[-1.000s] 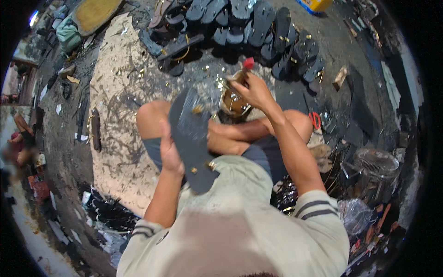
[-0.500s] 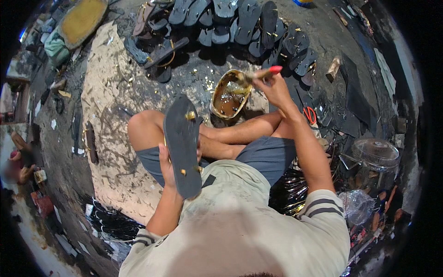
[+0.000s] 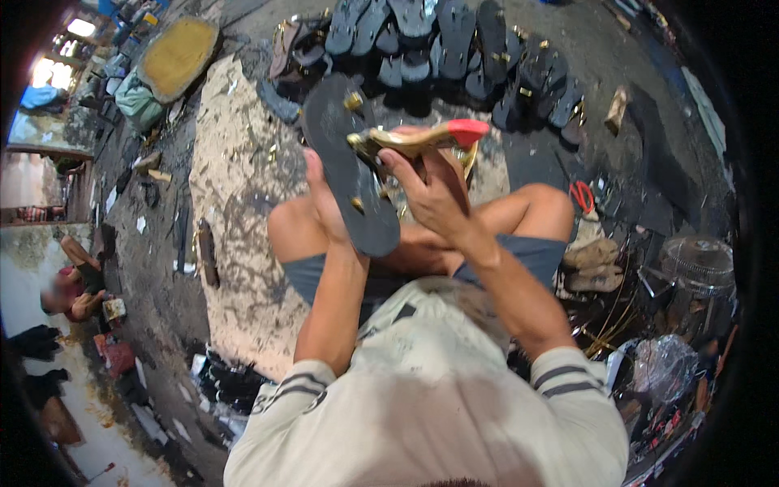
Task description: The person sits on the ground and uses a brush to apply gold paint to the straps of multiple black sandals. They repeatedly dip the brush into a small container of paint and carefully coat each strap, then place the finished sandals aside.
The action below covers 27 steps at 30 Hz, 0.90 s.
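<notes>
A dark grey sandal sole (image 3: 345, 162) with gold-coloured pieces sticking out of it is tilted in front of me. My left hand (image 3: 327, 199) grips it by its left edge, fingers hidden behind. My right hand (image 3: 438, 195) is closed around a glue-smeared brush (image 3: 430, 142) with a red handle end. The brush's bristle end meets the sole's right edge, below the upper gold piece. Behind the brush and my right hand, most of the container (image 3: 472, 156) of brown glue is hidden; only its right rim shows.
Rows of dark sandals (image 3: 454, 40) curve along the far side. Stained cardboard (image 3: 243, 211) covers the floor at left. Red-handled scissors (image 3: 582, 196), a wire-caged fan (image 3: 696, 264) and clear plastic (image 3: 665, 369) lie at right. Another person (image 3: 73, 288) sits at far left.
My right hand has brought the brush from the glue container leftward to the sole. My left hand has raised the sole forward and turned it slightly. The whole view has shifted.
</notes>
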Each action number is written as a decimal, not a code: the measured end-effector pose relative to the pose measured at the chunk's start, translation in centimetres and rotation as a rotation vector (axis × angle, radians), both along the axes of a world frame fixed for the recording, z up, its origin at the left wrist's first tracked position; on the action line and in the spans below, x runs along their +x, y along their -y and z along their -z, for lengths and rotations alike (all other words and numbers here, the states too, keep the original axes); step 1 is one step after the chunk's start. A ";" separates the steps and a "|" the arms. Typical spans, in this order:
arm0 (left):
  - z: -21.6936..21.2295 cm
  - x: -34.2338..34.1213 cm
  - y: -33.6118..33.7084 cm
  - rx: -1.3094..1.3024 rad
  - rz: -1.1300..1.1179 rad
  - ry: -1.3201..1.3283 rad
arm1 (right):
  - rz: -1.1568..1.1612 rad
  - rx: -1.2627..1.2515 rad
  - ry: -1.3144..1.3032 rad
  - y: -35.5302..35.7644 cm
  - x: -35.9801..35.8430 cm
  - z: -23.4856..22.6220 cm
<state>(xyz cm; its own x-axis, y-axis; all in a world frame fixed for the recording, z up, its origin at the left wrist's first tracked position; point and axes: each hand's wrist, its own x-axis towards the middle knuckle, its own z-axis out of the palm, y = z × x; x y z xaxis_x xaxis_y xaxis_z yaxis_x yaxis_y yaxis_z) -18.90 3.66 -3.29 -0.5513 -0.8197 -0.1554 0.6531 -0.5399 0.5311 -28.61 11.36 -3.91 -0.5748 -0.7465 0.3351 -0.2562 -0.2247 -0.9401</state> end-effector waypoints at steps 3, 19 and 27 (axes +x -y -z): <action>1.1 2.5 4.2 -0.062 0.201 -0.085 | -0.072 -0.137 -0.503 -2.7 2.2 0.1; 2.0 3.6 2.3 0.115 0.321 -0.152 | -0.362 -0.210 -0.321 1.6 -0.2 -3.1; 1.9 4.9 3.4 0.076 0.180 0.002 | -0.292 -0.267 0.040 5.3 1.3 -0.5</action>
